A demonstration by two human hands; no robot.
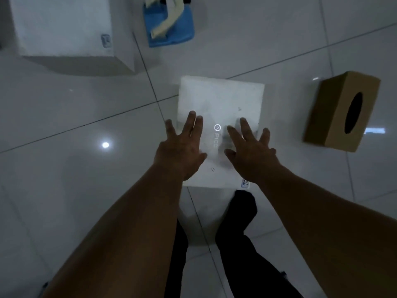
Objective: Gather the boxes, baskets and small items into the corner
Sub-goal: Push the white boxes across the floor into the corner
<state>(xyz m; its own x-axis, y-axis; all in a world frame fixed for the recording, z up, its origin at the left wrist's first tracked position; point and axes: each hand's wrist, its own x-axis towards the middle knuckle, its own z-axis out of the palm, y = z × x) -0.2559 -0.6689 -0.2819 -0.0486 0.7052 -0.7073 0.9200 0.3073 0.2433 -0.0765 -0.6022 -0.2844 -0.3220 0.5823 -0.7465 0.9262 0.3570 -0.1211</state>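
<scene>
A flat white box [221,100] with a printed logo lies on the tiled floor in the middle of the view. My left hand [182,147] is spread over its left part, fingers straight. My right hand [249,149] is spread over its right part, fingers straight as well. Whether the palms touch the lid I cannot tell. A brown cardboard tissue box [341,110] with a dark oval opening stands on the floor to the right. A larger white box [64,29] sits at the upper left. A blue basket [178,33] holding pale items lies at the top centre.
The floor [64,168] is glossy white tile with dark grout lines and a lamp reflection at the left. My legs in dark trousers [240,233] stand just below the flat white box.
</scene>
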